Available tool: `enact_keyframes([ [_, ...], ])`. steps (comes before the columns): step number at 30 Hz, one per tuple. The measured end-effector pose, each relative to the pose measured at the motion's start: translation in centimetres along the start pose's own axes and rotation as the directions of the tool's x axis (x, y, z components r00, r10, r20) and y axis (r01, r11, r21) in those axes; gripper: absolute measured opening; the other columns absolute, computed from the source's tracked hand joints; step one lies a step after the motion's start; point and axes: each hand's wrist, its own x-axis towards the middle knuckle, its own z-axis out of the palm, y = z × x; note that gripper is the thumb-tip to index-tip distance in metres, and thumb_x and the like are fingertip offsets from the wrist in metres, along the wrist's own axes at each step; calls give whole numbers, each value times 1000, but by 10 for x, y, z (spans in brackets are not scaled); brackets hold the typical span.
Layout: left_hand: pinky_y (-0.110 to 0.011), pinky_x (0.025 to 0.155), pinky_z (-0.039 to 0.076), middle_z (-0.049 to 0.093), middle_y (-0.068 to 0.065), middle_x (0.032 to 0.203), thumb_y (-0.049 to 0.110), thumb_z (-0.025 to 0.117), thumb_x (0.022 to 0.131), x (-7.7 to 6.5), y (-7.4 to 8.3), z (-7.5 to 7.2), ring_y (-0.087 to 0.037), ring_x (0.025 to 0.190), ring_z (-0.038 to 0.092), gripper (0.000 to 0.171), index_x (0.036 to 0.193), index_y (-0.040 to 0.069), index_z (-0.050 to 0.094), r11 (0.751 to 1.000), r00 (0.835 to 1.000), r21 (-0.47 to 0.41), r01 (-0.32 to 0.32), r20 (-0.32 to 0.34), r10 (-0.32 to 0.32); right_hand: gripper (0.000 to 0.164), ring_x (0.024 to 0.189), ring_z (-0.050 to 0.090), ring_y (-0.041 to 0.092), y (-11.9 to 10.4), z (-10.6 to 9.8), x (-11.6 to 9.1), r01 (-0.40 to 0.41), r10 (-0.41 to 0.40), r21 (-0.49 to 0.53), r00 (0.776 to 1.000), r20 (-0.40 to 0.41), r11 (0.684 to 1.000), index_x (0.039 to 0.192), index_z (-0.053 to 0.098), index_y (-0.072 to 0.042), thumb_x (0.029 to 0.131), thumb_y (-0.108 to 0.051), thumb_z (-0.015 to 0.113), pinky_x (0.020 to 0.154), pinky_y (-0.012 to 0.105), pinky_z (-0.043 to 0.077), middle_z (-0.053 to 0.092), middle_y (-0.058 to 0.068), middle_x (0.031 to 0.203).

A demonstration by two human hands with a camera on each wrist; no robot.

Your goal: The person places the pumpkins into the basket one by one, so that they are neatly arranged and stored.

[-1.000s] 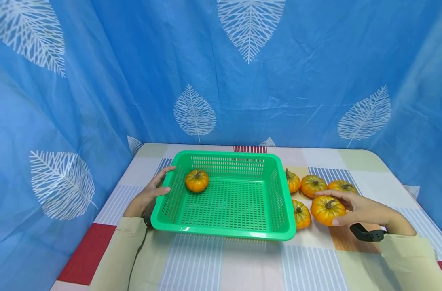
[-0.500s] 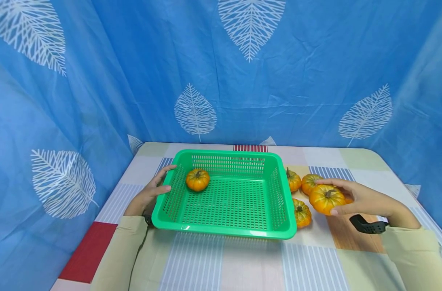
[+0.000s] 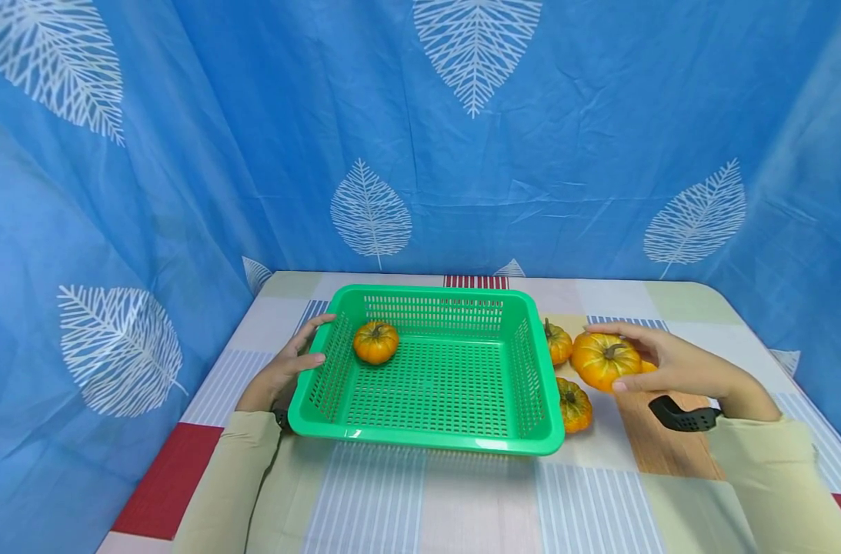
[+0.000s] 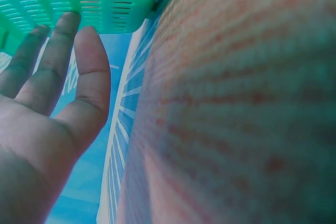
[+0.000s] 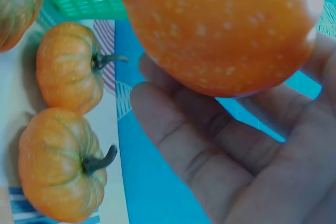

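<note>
My right hand (image 3: 676,369) grips a small orange pumpkin (image 3: 603,363) above the table, right of the green plastic basket (image 3: 427,442). In the right wrist view this pumpkin (image 5: 226,30) fills the upper part, with fingers around its lower side. At the basket's left side, my left hand (image 3: 282,373) rests with thumb and a fingertip at the rim; the left wrist view shows nearly straight fingers (image 4: 92,72) against the slotted wall. One pumpkin (image 3: 375,342) sits inside the basket's left end. Beside the right wall lie two more, a far one (image 3: 558,345) and a near one (image 3: 575,405).
Behind the held pumpkin another pumpkin (image 3: 649,367) is mostly hidden. Pumpkins on the table, one above the other (image 5: 68,69), show in the right wrist view. A checked cloth (image 3: 482,500) covers the table. Blue leaf-print curtain (image 3: 531,192) hangs behind and at both sides.
My right hand has lifted the pumpkin off the table and carried it slightly away from me and left toward the basket. The left hand and the basket stay in place.
</note>
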Motion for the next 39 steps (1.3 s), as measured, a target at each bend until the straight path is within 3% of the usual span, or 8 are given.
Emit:
enact_keyframes([
  [4, -29, 100, 58, 44, 2, 148, 35, 68, 107, -1, 5, 4, -8, 122, 60, 55, 155, 43, 42, 999, 999, 2, 38, -32, -38, 74, 124, 60, 0, -4, 2, 7, 52, -52, 34, 999, 8, 998, 159, 46, 1, 92, 12, 77, 99, 14, 54, 53, -23, 152],
  [13, -31, 101, 58, 43, -11, 152, 30, 65, 108, -2, 11, 9, -11, 122, 60, 53, 155, 42, 43, 999, 997, -4, 54, -49, -54, 72, 116, 67, 12, -14, 9, 25, 38, -42, 142, 999, 28, 989, 158, 51, -19, 95, 10, 74, 95, 22, 60, 58, -13, 145],
  [21, -33, 104, 58, 29, -36, 159, 31, 64, 109, -4, 8, 7, -9, 123, 59, 53, 156, 42, 42, 999, 997, 10, 47, -55, -46, 65, 110, 68, 19, -18, 16, 42, 34, -46, 181, 997, 62, 983, 155, 43, 6, 97, 7, 73, 91, 28, 63, 62, 3, 138],
  [25, -33, 104, 57, 23, -42, 159, 31, 64, 109, -4, 8, 7, -9, 124, 59, 54, 157, 40, 41, 999, 998, 11, 44, -53, -43, 66, 102, 68, 21, -21, 20, 50, 19, -37, 196, 996, 86, 980, 154, 39, 12, 98, 6, 73, 71, 33, 66, 61, 13, 135],
  [28, -32, 104, 57, 30, -35, 159, 32, 64, 109, -3, 8, 8, -9, 124, 59, 54, 157, 40, 41, 999, 998, 5, 39, -53, -38, 67, 101, 67, 20, -24, 23, 55, 7, -23, 183, 996, 87, 983, 155, 40, 12, 98, 5, 74, 67, 34, 65, 60, 18, 135],
  [32, -29, 103, 57, 45, -4, 153, 30, 65, 109, -3, 7, 7, -8, 124, 59, 52, 155, 41, 43, 1000, 999, -2, 18, -49, -18, 68, 109, 68, 16, -30, 24, 63, -2, -6, 121, 998, 65, 993, 155, 44, 8, 97, 1, 78, 89, 28, 63, 60, 21, 138],
  [34, -29, 104, 56, 45, 3, 150, 30, 64, 109, -2, 6, 6, -8, 124, 59, 52, 155, 42, 44, 1000, 999, -2, 14, -47, -14, 68, 111, 68, 15, -32, 24, 67, 6, -11, 89, 998, 55, 996, 155, 47, 7, 96, 0, 80, 95, 25, 60, 61, 22, 140],
  [39, -31, 105, 57, 32, -33, 160, 32, 65, 109, -2, 7, 6, -7, 125, 59, 54, 157, 40, 41, 999, 998, 11, 33, -53, -33, 67, 112, 67, 13, -37, 23, 77, 32, -34, 39, 998, 55, 999, 154, 49, 6, 95, -2, 81, 96, 23, 59, 62, 20, 140],
])
